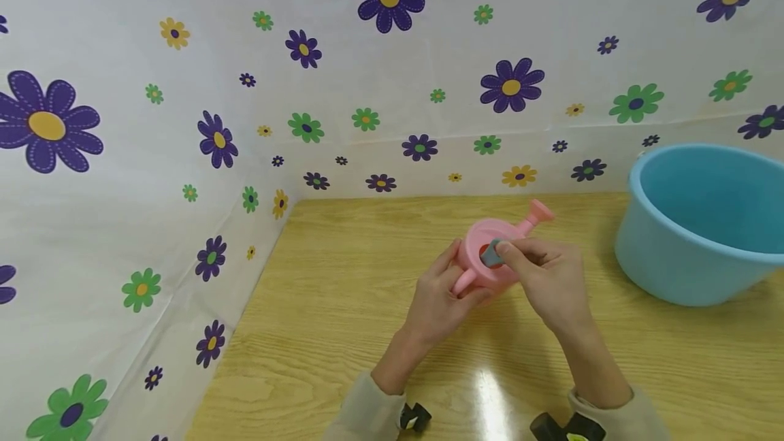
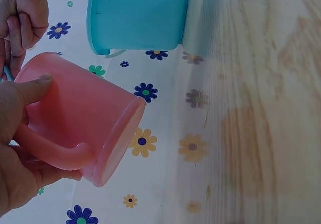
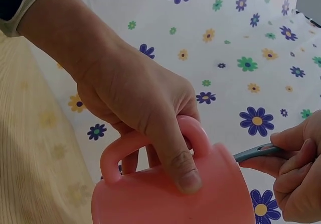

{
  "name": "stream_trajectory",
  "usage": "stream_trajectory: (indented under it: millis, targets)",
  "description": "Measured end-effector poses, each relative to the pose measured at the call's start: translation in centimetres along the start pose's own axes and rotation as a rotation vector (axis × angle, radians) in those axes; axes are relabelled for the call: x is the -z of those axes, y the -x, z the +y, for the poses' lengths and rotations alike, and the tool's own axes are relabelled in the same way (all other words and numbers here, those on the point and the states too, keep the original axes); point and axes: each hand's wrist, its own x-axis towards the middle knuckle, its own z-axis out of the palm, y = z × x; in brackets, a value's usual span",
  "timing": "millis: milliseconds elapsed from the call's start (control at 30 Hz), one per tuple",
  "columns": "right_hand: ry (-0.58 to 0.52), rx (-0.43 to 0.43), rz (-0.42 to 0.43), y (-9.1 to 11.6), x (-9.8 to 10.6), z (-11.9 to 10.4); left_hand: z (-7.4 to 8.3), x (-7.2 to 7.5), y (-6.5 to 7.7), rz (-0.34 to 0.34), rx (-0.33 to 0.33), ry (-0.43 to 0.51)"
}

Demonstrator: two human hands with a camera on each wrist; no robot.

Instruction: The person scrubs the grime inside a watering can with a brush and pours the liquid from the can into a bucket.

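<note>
A pink toy watering can (image 1: pixel 486 231) is tilted above the wooden table in the head view, its sprinkler spout pointing to the far right. My left hand (image 1: pixel 433 299) grips its body around the handle; in the left wrist view the thumb lies along the pink watering can (image 2: pixel 83 98). My right hand (image 1: pixel 554 284) pinches a slim blue-grey handle (image 1: pixel 492 254) whose other end is hidden inside the can's round opening. Something red shows within that opening. The right wrist view shows the blue-grey handle (image 3: pixel 257 152) with a slot near its held end.
A large light-blue bucket (image 1: pixel 680 257) stands on the wooden table (image 1: pixel 343 291) to the right of my hands. Behind and on the left hangs a white sheet (image 1: pixel 367 53) printed with purple, green and yellow flowers.
</note>
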Motion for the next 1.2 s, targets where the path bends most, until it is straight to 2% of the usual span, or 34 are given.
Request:
stream_trajectory:
  millis: [333,467,600,700,900,1033,1200]
  targets:
    - [0.023,-0.019,-0.022,0.0,0.6,0.0,0.2,0.0,0.1,-0.001,0.014,-0.010]
    - [0.034,-0.005,0.024,0.1,1.3,-0.4,0.1,0.1,0.0,-0.020,0.028,0.003]
    - [-0.009,0.016,0.097,0.2,1.9,-0.8,0.1,0.2,0.1,-0.041,0.045,0.003]
    - [-0.030,-0.002,0.125,0.2,2.3,-1.0,0.0,0.2,0.2,-0.049,0.050,0.008]
    - [0.032,-0.076,0.047,0.2,2.9,-1.0,-0.2,0.4,0.4,-0.032,0.041,-0.016]
    - [0.031,-0.111,-0.022,0.1,3.0,-0.8,-0.4,0.6,0.5,-0.005,0.033,-0.033]
    - [-0.009,-0.102,-0.075,0.0,2.8,-0.7,-0.4,0.7,0.2,0.006,0.014,-0.024]
